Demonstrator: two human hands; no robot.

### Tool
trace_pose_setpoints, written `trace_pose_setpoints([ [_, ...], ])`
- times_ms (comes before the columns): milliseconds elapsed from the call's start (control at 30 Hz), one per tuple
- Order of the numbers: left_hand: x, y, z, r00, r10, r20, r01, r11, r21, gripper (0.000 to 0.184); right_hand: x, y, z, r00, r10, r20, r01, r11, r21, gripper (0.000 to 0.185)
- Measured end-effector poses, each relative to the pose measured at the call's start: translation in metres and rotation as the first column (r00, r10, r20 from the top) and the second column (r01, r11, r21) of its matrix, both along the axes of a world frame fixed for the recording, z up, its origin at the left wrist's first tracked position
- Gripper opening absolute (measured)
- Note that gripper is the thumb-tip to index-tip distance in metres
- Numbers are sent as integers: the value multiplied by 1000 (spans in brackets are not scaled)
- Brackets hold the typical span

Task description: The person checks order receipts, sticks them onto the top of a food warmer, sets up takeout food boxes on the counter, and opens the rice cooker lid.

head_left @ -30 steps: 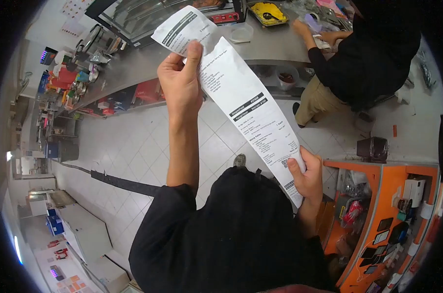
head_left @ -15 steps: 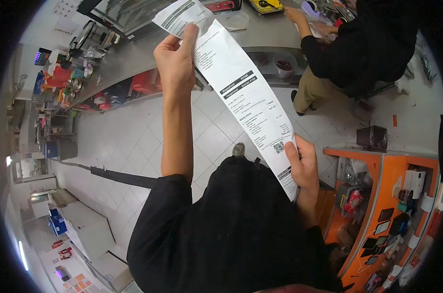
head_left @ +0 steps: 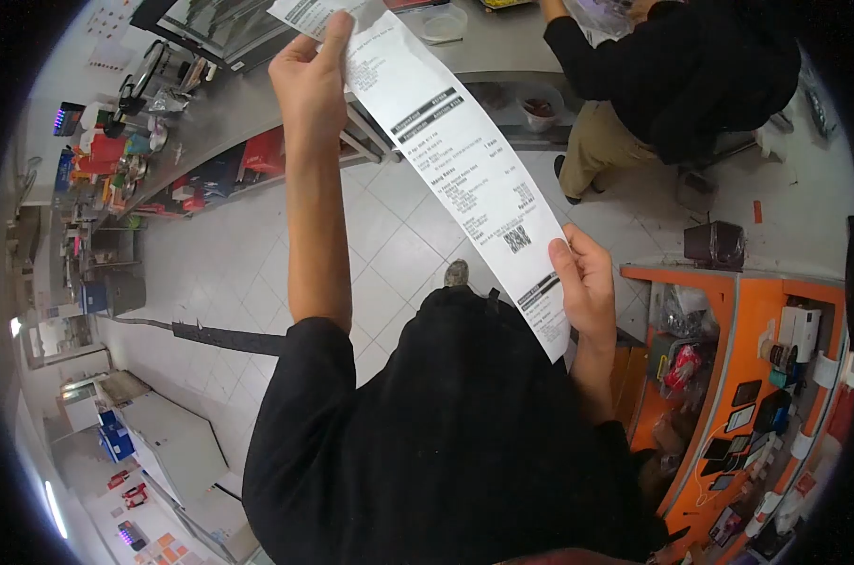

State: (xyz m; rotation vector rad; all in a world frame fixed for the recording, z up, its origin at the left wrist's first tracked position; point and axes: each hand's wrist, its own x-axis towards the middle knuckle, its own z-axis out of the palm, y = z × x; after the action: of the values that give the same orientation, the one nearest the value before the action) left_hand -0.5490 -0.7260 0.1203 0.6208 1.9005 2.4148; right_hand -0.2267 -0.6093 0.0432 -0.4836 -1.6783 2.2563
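A long white printed receipt point(head_left: 464, 174) is stretched diagonally between my two hands, its text and a QR code facing me. My left hand point(head_left: 312, 75) pinches its upper part, thumb on top, near the top of the view. Lower down, my right hand point(head_left: 585, 282) holds the right edge close to the bottom end, with the thumb on the printed side. The lower end of the strip hangs just above my black shirt.
A metal counter point(head_left: 493, 52) runs along the top, with a clear plastic tub point(head_left: 444, 24). A co-worker point(head_left: 672, 75) in black stands at it, upper right. An orange shelf unit point(head_left: 719, 377) is at right, a white chest point(head_left: 177, 433) at lower left.
Both hands have shifted up and left in view with the receipt. My right hand now grips a little further from the bottom end, and more of the lower print shows.
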Motion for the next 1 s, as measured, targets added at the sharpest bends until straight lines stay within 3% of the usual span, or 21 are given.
trace_pose_setpoints([
  [100, -6, -6, 11, 998, 47, -33, -51, 990, -132, 24, 1, 1, -1, 1000, 21, 1, -21, 1000, 23, 17],
  [233, -55, -11, -3, 997, 54, -51, -54, 999, -5, 28, 3, -1, 0, 1000, 24, 12, -24, 1000, -10, 16],
  [333, -66, -17, 3, 990, 110, -88, -120, 985, -124, 28, 3, -3, -1, 1000, 23, 1, -23, 1000, 13, 14],
  [433, -64, -13, 8, 994, 57, -94, -62, 997, -49, 30, 3, -5, 0, 1000, 18, -10, -17, 998, 68, 12],
  [633, -39, -3, 33, 992, -12, -124, -8, 987, -160, 33, 0, -11, 3, 1000, -19, -18, 20, 996, 83, 11],
  [733, -43, -3, 33, 983, -72, -167, 54, 993, -108, 32, 1, -12, 4, 999, -25, -19, 27, 994, 108, 11],
  [1000, -50, -2, 41, 983, -32, -179, 14, 995, -102, 35, 1, -13, 7, 998, -46, -38, 54, 972, 229, 12],
])
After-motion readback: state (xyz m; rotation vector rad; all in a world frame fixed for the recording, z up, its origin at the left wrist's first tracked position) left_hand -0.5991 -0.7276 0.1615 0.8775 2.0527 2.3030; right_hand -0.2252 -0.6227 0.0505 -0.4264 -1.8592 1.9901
